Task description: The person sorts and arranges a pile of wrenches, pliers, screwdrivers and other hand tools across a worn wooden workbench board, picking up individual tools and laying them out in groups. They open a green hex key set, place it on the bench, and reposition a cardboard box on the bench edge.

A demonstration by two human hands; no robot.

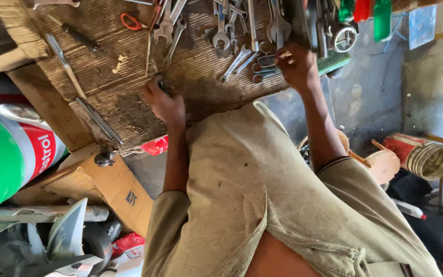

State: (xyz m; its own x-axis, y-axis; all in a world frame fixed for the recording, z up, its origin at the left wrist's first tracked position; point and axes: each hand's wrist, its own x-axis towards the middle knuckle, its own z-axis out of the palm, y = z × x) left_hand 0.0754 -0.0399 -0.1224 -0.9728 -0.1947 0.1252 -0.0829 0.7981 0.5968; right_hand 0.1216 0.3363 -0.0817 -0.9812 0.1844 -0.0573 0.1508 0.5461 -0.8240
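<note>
Nearest to the camera is the beige shirt (262, 195) of the person, and both bare arms reach out from its short sleeves. The left hand (164, 101) is clenched around a small dark object (161, 84); only its end shows above the fist, so I cannot tell what it is. This hand rests on a worn cardboard sheet (129, 102) that serves as a work surface. The right hand (296, 62) is further along the same sheet, with its fingertips (282, 54) bent down onto a pair of ring spanners (263, 69). They touch the metal, but I cannot tell if they already grip it or only press on it. Just beyond lies a loose heap of spanners (232, 31), spread and overlapping. A red-handled tool (131, 21) and a long screwdriver (65, 64) lie well apart from both hands, and thin metal rods (98, 120) lie near the edge of the sheet. As I judge it, the sorting among the tools is at an early point: one small object is in hand and almost all the spanners lie untouched. Further away, green bottles (383, 18) are at the end of the sheet, and a red bucket (421, 156) lies on its side on the floor.
</note>
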